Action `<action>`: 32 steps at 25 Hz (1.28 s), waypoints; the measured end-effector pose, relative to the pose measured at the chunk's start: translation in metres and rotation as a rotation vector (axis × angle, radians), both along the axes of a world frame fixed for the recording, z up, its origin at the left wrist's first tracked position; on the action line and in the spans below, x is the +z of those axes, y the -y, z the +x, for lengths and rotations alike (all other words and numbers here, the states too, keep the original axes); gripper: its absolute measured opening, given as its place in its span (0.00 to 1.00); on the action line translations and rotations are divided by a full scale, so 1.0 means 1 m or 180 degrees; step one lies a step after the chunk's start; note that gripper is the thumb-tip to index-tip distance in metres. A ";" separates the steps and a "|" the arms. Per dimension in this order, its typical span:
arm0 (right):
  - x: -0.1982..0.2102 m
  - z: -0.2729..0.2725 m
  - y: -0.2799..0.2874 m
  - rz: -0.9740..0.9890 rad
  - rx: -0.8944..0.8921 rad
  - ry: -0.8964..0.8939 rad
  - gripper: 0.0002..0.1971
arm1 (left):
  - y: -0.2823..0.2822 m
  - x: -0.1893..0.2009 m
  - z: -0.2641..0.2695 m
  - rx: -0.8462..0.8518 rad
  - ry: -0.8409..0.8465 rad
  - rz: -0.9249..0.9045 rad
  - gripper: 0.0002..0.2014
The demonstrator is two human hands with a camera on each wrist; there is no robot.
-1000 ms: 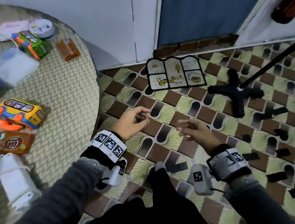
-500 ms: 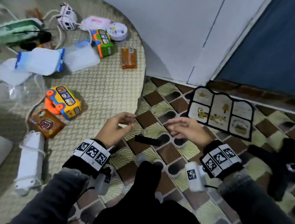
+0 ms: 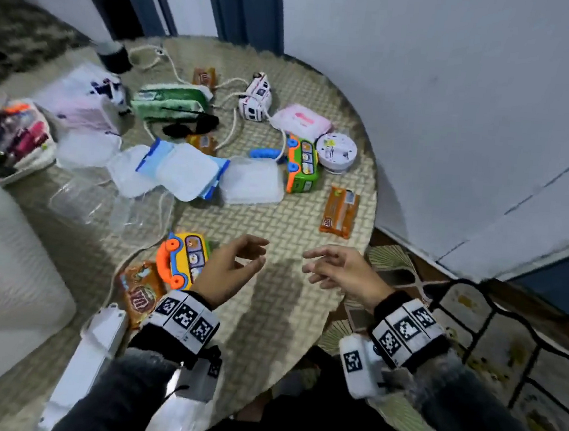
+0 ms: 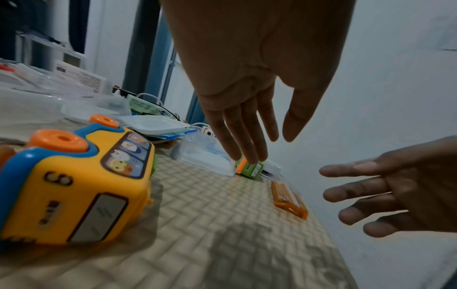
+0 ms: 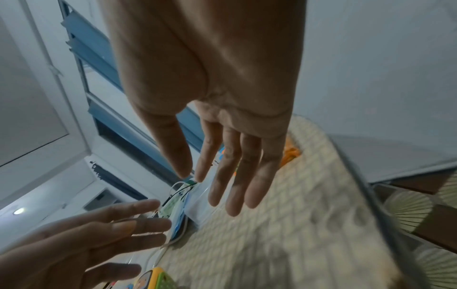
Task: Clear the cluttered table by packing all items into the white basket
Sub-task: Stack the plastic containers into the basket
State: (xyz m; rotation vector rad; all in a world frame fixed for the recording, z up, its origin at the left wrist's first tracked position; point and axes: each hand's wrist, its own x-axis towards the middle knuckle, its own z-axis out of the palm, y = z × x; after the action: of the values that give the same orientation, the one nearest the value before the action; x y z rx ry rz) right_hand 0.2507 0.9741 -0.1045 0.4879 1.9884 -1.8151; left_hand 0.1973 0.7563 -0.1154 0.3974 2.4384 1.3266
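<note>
Both hands hover empty over the near part of the round woven table (image 3: 267, 317), fingers loosely spread. My left hand (image 3: 255, 252) is just right of a yellow toy bus (image 3: 184, 258), apart from it. My right hand (image 3: 316, 263) is near the table's right edge, below an orange snack packet (image 3: 340, 211). The left wrist view shows the left hand (image 4: 259, 136) open beside the yellow bus (image 4: 74, 185). In the right wrist view the right hand (image 5: 217, 185) is open. A white basket (image 3: 36, 162) holding colourful items sits at the far left.
Several items lie across the table: a green toy bus (image 3: 303, 167), clear boxes (image 3: 253, 181), a green wipes pack (image 3: 169, 102), a pink pack (image 3: 301, 122), a white toy van (image 3: 257, 97), a brown candy bag (image 3: 138, 293), a white power strip (image 3: 92, 353). A black metal frame (image 3: 506, 338) stands right.
The view has swung from the patterned floor to the table. Both hands have moved left from above the floor to above the table and stay empty.
</note>
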 end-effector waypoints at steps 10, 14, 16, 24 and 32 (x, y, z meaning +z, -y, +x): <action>0.002 -0.146 0.001 0.0062 0.0705 -0.0128 0.12 | -0.008 -0.001 -0.075 0.1316 -0.0080 0.0228 0.11; 0.001 -0.187 0.015 -0.0022 0.0923 -0.0230 0.12 | -0.003 0.001 -0.085 0.1903 -0.0162 0.0280 0.10; 0.000 -0.206 0.030 0.0001 0.1216 -0.0346 0.12 | 0.008 0.001 -0.086 0.2212 -0.0253 0.0246 0.11; 0.006 -0.267 0.133 -0.0138 0.1886 -0.0739 0.13 | 0.074 -0.013 -0.092 0.3580 -0.0206 0.0029 0.20; -0.017 -0.295 0.218 0.0524 0.2352 -0.1039 0.24 | 0.112 -0.018 -0.098 0.4100 0.0489 0.0375 0.26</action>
State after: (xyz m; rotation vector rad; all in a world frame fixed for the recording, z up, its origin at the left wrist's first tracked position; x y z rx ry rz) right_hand -0.0448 0.7559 -0.1214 -0.4867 2.1301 -1.3171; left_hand 0.0996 0.6448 -0.1336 -1.4261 2.4319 1.7659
